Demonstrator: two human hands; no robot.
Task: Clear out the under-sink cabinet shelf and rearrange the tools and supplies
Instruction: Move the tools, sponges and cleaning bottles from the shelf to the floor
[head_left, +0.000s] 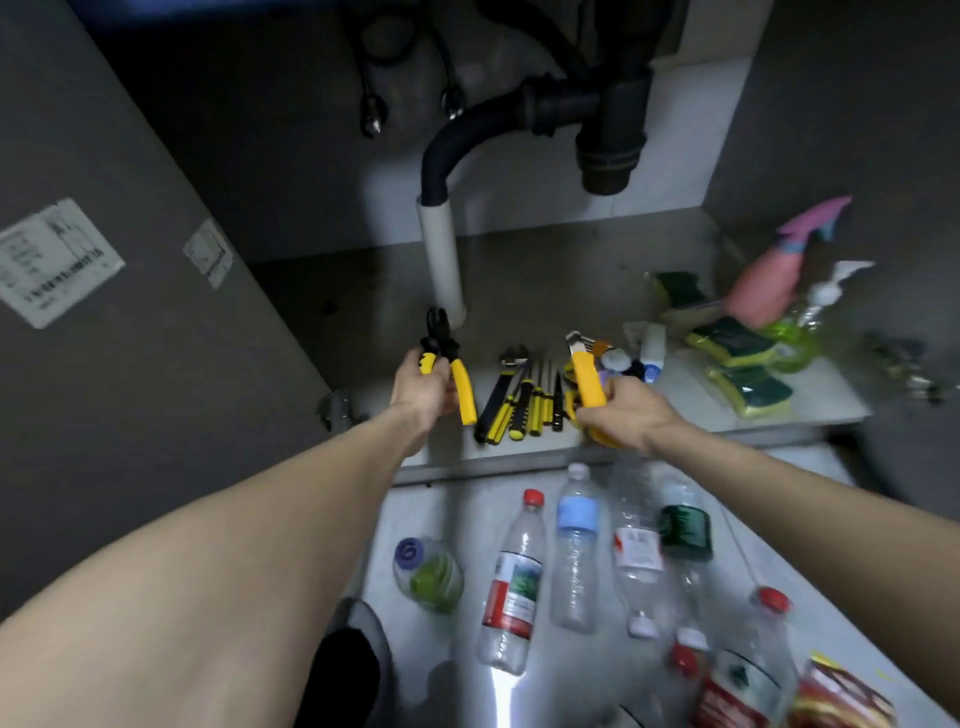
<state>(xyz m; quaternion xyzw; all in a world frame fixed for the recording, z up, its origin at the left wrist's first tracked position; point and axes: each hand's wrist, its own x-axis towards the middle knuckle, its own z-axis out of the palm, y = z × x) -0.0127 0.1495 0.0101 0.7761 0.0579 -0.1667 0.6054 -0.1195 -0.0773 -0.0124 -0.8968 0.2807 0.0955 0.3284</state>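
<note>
clear plastic bottles (574, 556) litter the floor; above the shelf (519, 457), left hand (421, 389) grasps yellow-handled black pliers (449, 364), right hand (626, 410) a yellow-handled tool (587, 376), which could slip onto the lined-up screwdrivers (524, 400).

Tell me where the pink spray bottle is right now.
In the head view, the pink spray bottle lies tilted at the shelf's far right, behind the green-and-yellow sponges and beside a green soap bottle.
</note>
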